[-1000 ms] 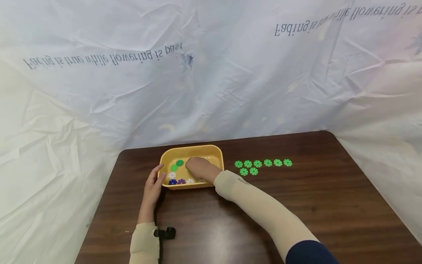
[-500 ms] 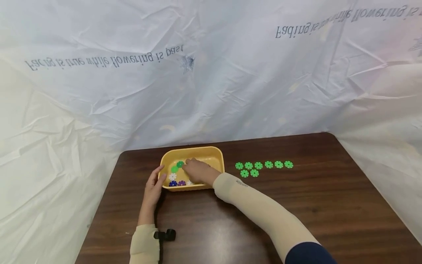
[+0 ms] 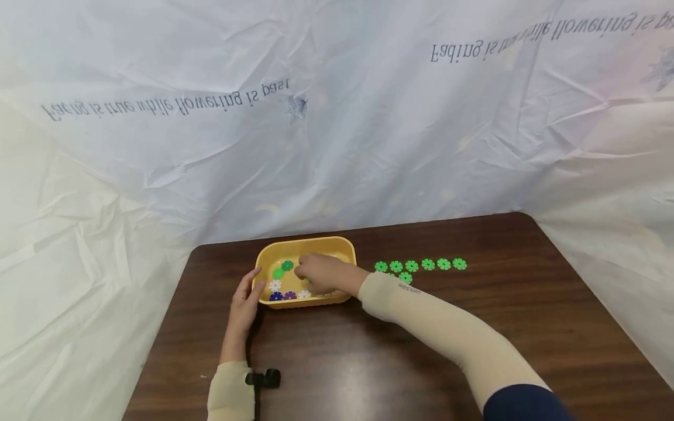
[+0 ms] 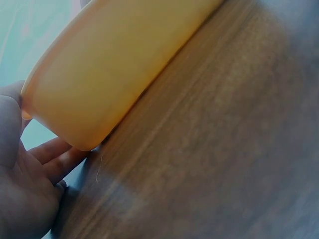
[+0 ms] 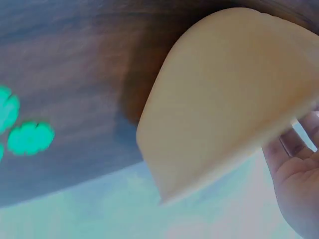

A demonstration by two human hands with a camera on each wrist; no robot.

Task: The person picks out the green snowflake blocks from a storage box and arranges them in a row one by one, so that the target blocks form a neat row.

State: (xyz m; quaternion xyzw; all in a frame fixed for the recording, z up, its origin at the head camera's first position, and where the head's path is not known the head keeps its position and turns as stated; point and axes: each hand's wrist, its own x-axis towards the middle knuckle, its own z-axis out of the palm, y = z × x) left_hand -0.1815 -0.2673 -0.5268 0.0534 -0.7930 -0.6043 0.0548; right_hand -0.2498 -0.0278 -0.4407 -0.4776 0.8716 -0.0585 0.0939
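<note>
A yellow plastic tray (image 3: 305, 240) stands near the table's far edge. My left hand (image 3: 244, 305) grips its left end, thumb over the rim and fingers along the outer wall. Inside it, my right hand (image 3: 325, 273) has curled fingers; in the right wrist view, a pale flat piece (image 5: 304, 135), likely a disc edge-on, shows between them, partly hidden behind the rim. Flower-shaped discs lie in the tray: dark green (image 3: 286, 265), light green (image 3: 278, 273), blue (image 3: 276, 296), purple (image 3: 289, 296) and two white, one at the left (image 3: 275, 286). The hand hides part of the tray floor.
To the right of the tray, several green flower discs (image 3: 428, 265) lie in a row on the brown table (image 3: 474, 333), with others just below, partly covered by my right sleeve. A pale printed sheet (image 3: 337, 128) hangs behind the table.
My right hand has shifted slightly within the tray, and its forearm has swung right, covering part of the lower green discs. The left hand keeps its grip on the tray.
</note>
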